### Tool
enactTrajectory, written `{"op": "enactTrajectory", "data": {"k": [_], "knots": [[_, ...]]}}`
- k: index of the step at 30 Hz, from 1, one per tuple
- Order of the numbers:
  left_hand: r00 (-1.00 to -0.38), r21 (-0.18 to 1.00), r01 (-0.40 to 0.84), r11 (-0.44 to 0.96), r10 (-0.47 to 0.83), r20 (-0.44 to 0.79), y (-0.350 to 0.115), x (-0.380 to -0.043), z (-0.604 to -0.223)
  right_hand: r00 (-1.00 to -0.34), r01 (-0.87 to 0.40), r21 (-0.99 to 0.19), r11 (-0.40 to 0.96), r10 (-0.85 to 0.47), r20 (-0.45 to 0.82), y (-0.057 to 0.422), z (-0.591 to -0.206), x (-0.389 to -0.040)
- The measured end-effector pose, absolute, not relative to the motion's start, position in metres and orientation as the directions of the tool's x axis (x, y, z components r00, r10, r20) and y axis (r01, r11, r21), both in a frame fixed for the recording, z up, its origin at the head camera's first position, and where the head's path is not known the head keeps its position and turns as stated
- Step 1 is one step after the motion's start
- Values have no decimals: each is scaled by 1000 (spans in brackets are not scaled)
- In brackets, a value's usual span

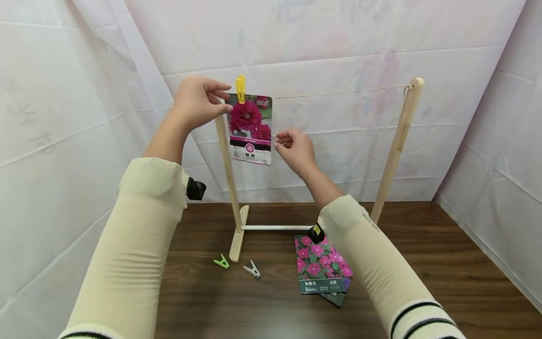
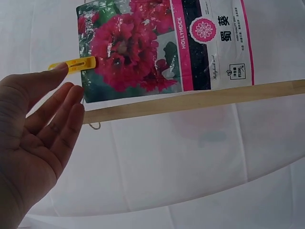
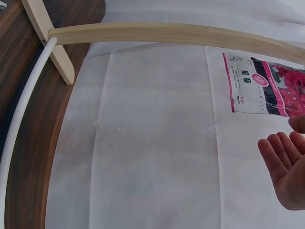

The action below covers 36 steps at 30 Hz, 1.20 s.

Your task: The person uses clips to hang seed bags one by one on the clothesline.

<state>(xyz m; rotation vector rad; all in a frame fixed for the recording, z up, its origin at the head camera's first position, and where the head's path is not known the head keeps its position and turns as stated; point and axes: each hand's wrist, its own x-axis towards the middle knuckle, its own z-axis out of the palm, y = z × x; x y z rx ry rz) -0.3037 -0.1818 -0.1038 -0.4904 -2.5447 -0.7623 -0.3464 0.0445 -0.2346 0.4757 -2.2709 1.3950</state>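
Observation:
A hollyhock seed packet [image 1: 250, 129] with magenta flowers hangs from the string at the left end of a wooden frame. A yellow clothespin [image 1: 240, 89] clips its top edge to the string. My left hand [image 1: 202, 101] is at the packet's upper left corner, thumb and fingers apart. In the left wrist view the thumb of the left hand [image 2: 40, 124] overlaps the end of the clothespin [image 2: 76, 64]. Beside the packet's right edge is my right hand [image 1: 295, 149], fingers loosely bent and holding nothing. The right wrist view shows this hand [image 3: 288, 164] just below the packet [image 3: 267, 86].
On the dark wooden table [image 1: 203, 301] lie a green clothespin [image 1: 221, 262] and a grey one [image 1: 252, 270]. Seed packets with pink flowers [image 1: 315, 266] overlap under my right forearm. The string [image 1: 338, 93] runs to the right post [image 1: 398, 146]; a white rod [image 1: 275, 228] joins the frame's base.

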Motion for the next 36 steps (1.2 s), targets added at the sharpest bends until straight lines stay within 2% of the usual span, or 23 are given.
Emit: {"op": "enactTrajectory", "data": {"k": [10, 25, 36], "knots": [[-845, 444, 466, 765, 237, 479, -188, -296, -115, -861, -492, -744, 452, -129, 492, 50, -238, -334], [-806, 412, 525, 745, 279, 522, -187, -294, -141, -818, -566, -612, 553, -287, 498, 63, -239, -314], [-793, 424, 557, 714, 303, 529, -189, -288, -157, -808, -583, -577, 573, -330, 489, 76, -243, -304]]}}
